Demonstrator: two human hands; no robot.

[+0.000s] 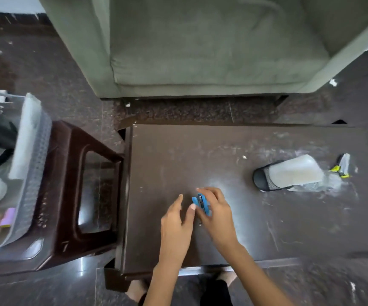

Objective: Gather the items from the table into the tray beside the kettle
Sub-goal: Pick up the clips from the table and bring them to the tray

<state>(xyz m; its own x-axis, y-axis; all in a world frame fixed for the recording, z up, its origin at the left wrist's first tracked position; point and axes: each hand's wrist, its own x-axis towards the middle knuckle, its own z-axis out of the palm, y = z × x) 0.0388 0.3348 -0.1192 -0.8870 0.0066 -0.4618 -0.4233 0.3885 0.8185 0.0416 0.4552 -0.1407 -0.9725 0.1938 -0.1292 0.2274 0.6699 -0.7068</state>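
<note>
Right hand gripping half-hidden blue object, tray cut off left

The worktop looks like dark wood, smooth but scratched and dusty. At nine o'clock, the brown stool is shiny plastic. The tray is see-through plastic. At twelve o'clock, the sofa is soft matt cloth.

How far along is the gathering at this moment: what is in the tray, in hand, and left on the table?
Done: the tray at left already holds pale, pink and purple items. In hand: the right hand pinches a small blue item above the table; the left hand is open beside it. Left: a bagged slipper and a small yellow-and-black packet.
</note>
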